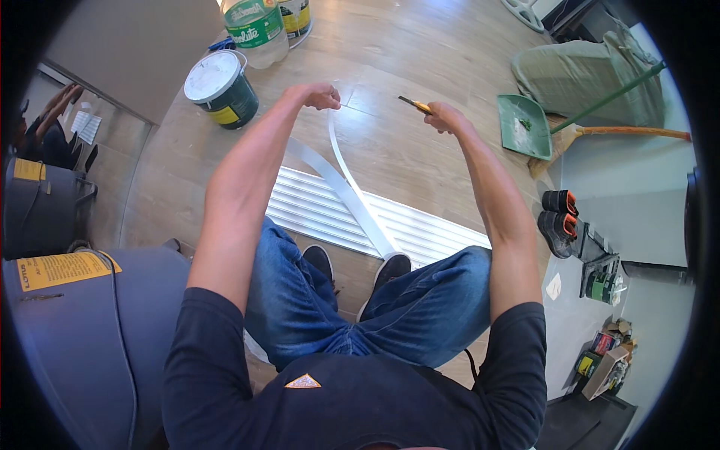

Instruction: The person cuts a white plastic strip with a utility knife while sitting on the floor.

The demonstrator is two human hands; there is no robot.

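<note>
My left hand [321, 97] is closed, pinching the upper end of a narrow white strip [337, 154]. The strip curves down to a wider flat white strip [346, 196], which runs slantwise to my shoe [394, 265]. Beneath both strips, a white ribbed panel [311, 201] lies across the floor in front of my feet. In my right hand [445, 119] is a yellow and black utility knife [415, 105], pointing left and held apart from the strips. The wide strip's upper end is partly hidden by my left forearm.
A dark green pail with a white lid [219, 88] and a large plastic bottle [255, 34] stand at far left. A grey-blue machine [142, 322] is close on my left. To the right are a green dustpan [523, 124], a broom [559, 146] and work boots [556, 225].
</note>
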